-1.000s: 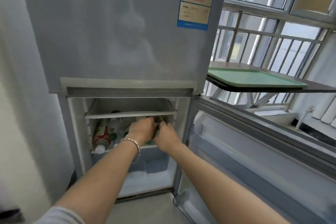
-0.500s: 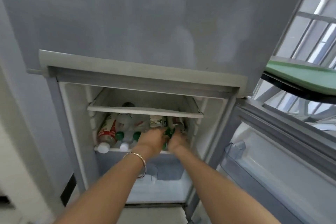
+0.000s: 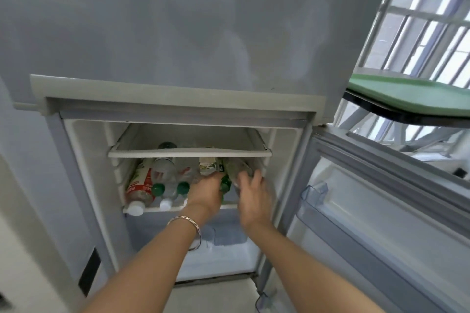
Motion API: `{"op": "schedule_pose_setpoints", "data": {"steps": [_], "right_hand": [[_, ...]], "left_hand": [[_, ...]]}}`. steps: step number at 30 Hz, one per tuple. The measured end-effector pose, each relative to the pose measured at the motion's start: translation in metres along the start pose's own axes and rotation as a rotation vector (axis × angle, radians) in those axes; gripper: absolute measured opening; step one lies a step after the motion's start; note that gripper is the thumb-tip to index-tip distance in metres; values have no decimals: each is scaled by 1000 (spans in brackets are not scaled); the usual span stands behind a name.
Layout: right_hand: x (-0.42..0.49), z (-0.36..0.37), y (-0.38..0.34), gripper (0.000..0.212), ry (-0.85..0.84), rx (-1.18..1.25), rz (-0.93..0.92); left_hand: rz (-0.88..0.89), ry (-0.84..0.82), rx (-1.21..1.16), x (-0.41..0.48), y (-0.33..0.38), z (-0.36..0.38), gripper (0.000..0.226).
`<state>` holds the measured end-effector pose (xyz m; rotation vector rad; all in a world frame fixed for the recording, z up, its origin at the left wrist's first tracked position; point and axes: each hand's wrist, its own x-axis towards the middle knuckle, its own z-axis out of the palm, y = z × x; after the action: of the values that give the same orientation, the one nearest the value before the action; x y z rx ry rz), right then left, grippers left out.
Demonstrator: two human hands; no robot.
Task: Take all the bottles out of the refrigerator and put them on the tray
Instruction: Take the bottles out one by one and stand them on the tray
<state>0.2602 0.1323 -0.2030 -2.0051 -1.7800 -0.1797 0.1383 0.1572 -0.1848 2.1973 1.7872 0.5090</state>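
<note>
The refrigerator's lower compartment (image 3: pixel 84 160) stands open. Several bottles lie on their sides on its middle shelf (image 3: pixel 230 206), caps towards me: a red-labelled bottle (image 3: pixel 140 183) at the left, then two clear bottles with green caps (image 3: pixel 159 188). My left hand (image 3: pixel 206 192), with a bracelet on the wrist, is closed around a pale-labelled bottle (image 3: pixel 207 166). My right hand (image 3: pixel 251 193) reaches over a clear bottle (image 3: pixel 237 168) at the shelf's right end, fingers curled on it. A green tray (image 3: pixel 407 94) sits on a dark tabletop at the upper right, with nothing on it.
The refrigerator's lower door (image 3: pixel 381 223) hangs open to the right, below the tabletop, with a door bin (image 3: pixel 314 193). An upper shelf (image 3: pixel 189 153) sits close above the bottles. The closed upper door (image 3: pixel 178 20) fills the top. Window bars stand behind the tray.
My view has dropped and moved closer to the compartment. Both hands stay on the bottles at the right of the shelf; the right hand has shifted slightly right, with its fingers more spread.
</note>
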Motion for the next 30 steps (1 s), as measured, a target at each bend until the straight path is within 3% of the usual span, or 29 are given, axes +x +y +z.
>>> {"op": "schedule_pose_setpoints", "data": {"steps": [3, 8, 13, 17, 22, 25, 30], "right_hand": [[-13, -33, -3, 41, -3, -26, -119], [-20, -87, -13, 57, -87, 15, -305], [-19, -157, -15, 64, -136, 38, -404], [-15, -215, -15, 63, -3, 104, -411], [-16, -280, -3, 65, 194, 272, -309], [-16, -307, 15, 67, 337, 418, -219], [-24, -335, 55, 80, 413, 300, -175]], "left_hand": [[19, -28, -30, -10, 11, -7, 54], [74, -69, -214, -33, 35, -40, 59], [211, -253, -268, -53, 59, -89, 68], [236, -286, -382, -61, 79, -130, 59], [311, -244, -524, -74, 127, -184, 80], [340, -179, -612, -75, 156, -208, 67], [465, -94, -736, -78, 215, -240, 68]]}}
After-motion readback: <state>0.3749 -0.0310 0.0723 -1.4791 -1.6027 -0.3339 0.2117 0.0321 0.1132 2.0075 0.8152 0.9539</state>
